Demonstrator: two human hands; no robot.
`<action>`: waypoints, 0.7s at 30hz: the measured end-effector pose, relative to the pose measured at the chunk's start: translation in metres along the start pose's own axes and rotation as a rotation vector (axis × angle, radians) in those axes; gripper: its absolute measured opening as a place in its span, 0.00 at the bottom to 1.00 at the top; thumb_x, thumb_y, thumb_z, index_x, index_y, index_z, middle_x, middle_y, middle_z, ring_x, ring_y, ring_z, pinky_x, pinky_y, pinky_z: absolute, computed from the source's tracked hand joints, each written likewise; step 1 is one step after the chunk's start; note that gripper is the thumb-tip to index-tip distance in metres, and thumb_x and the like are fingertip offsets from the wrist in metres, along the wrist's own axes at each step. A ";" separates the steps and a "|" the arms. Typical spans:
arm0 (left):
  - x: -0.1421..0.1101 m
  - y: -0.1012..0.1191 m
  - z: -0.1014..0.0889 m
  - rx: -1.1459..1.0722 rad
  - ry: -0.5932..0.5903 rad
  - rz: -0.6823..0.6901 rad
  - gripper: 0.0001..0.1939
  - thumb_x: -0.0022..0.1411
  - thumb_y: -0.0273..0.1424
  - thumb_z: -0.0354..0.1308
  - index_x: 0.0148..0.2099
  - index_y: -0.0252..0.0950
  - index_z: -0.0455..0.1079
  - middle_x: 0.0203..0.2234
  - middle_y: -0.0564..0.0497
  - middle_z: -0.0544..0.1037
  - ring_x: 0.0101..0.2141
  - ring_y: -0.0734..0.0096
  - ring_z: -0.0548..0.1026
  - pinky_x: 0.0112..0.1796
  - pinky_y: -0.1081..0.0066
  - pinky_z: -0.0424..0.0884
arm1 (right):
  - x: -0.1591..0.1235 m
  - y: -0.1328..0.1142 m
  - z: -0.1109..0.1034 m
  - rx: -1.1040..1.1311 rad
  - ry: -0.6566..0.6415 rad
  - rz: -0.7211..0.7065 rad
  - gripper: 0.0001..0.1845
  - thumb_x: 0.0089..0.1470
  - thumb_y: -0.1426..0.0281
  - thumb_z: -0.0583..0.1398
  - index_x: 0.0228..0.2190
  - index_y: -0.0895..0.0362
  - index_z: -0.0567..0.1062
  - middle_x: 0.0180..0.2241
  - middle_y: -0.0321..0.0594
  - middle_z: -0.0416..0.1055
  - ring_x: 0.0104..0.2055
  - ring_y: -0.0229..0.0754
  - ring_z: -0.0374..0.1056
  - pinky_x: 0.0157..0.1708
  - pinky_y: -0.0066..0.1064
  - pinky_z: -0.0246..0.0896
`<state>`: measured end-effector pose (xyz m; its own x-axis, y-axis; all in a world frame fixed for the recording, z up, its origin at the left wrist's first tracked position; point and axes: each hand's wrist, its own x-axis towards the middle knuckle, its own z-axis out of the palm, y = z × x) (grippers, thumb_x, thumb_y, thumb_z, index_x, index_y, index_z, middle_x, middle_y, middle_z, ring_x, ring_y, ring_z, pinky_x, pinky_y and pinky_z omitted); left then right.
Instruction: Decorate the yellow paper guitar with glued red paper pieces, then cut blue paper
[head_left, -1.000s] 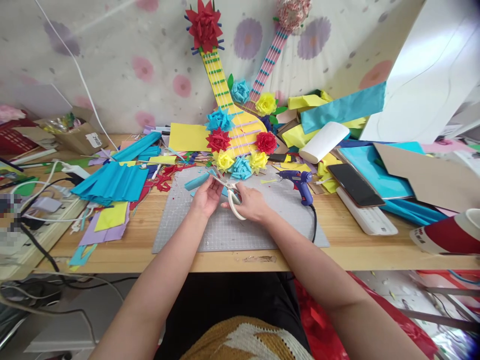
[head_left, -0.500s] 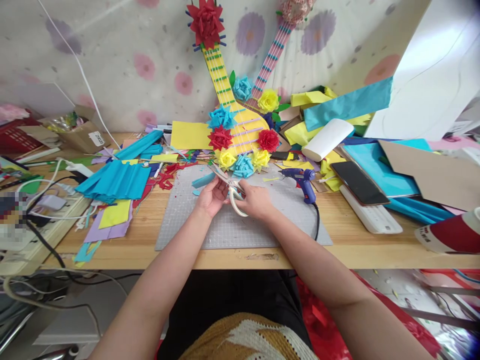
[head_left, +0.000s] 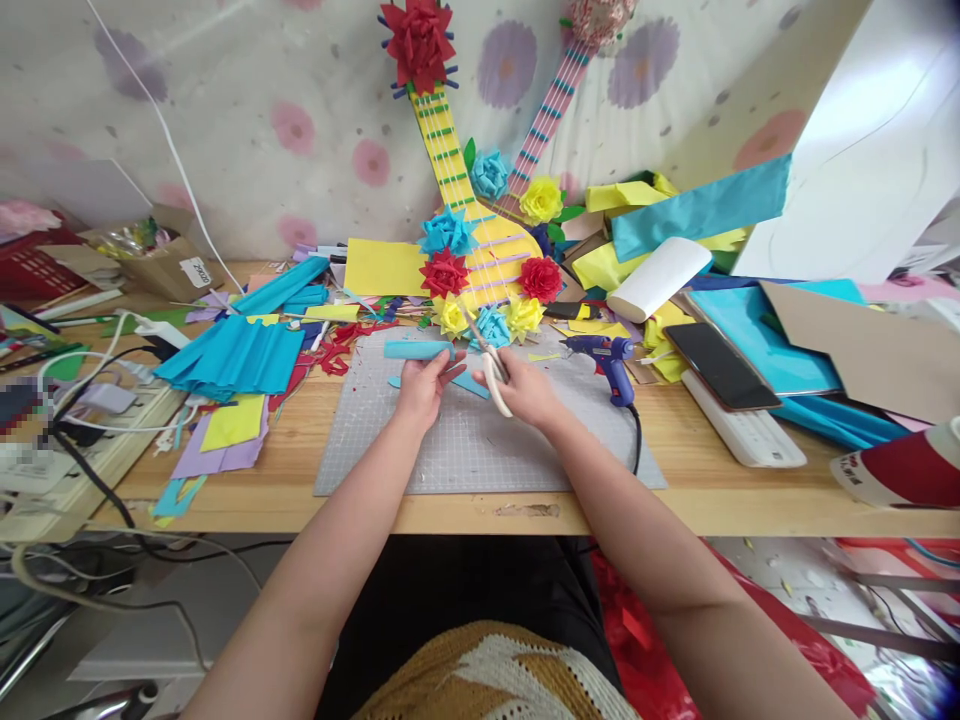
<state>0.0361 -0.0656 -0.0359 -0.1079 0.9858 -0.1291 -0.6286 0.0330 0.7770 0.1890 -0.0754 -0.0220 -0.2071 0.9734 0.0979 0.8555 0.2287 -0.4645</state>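
My left hand (head_left: 424, 388) is over the cutting mat (head_left: 375, 450), thumb and fingers closed on a folded strip of light blue paper (head_left: 414, 350) that sticks out to the left. In my right hand (head_left: 526, 390) is a pair of scissors (head_left: 495, 382) with white handles, its blades pointing up and away. Another light blue paper piece (head_left: 472, 384) lies on the mat between my hands. Just beyond them stands a yellow paper guitar (head_left: 499, 255) trimmed with red, blue and yellow paper flowers.
A blue glue gun (head_left: 611, 365) lies on the mat's right side, its cord running forward. Farther right are a phone (head_left: 720, 365), paper sheets and a red-and-white cup (head_left: 900, 465). Pleated blue paper (head_left: 232, 360), scraps and a power strip (head_left: 120, 450) fill the left.
My hands have moved apart, and the scissors have swung away from my left hand to the right. The blue strip now lies level, and a second blue piece shows on the mat.
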 end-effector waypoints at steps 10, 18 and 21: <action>0.004 -0.005 -0.004 0.296 0.036 0.246 0.21 0.42 0.35 0.66 0.35 0.38 0.60 0.29 0.55 0.73 0.27 0.72 0.76 0.22 0.77 0.70 | 0.000 0.012 -0.012 -0.096 -0.266 -0.100 0.28 0.51 0.45 0.47 0.37 0.56 0.64 0.34 0.43 0.73 0.34 0.47 0.68 0.28 0.30 0.52; 0.003 -0.001 -0.003 0.213 0.032 0.210 0.22 0.39 0.35 0.67 0.36 0.37 0.61 0.28 0.55 0.74 0.28 0.74 0.75 0.21 0.78 0.70 | -0.001 0.007 -0.010 -0.146 -0.267 -0.123 0.30 0.51 0.43 0.47 0.37 0.56 0.64 0.32 0.43 0.73 0.33 0.46 0.68 0.27 0.29 0.49; 0.004 -0.002 -0.002 0.205 0.039 0.225 0.20 0.40 0.33 0.67 0.35 0.37 0.62 0.28 0.55 0.73 0.29 0.75 0.74 0.23 0.78 0.71 | -0.001 0.007 -0.008 -0.148 -0.269 -0.134 0.30 0.51 0.43 0.47 0.37 0.56 0.64 0.32 0.42 0.73 0.32 0.45 0.68 0.26 0.29 0.49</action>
<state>0.0353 -0.0625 -0.0396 -0.2591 0.9650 0.0402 -0.4176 -0.1495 0.8963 0.1985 -0.0744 -0.0185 -0.4230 0.9011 -0.0956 0.8681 0.3727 -0.3280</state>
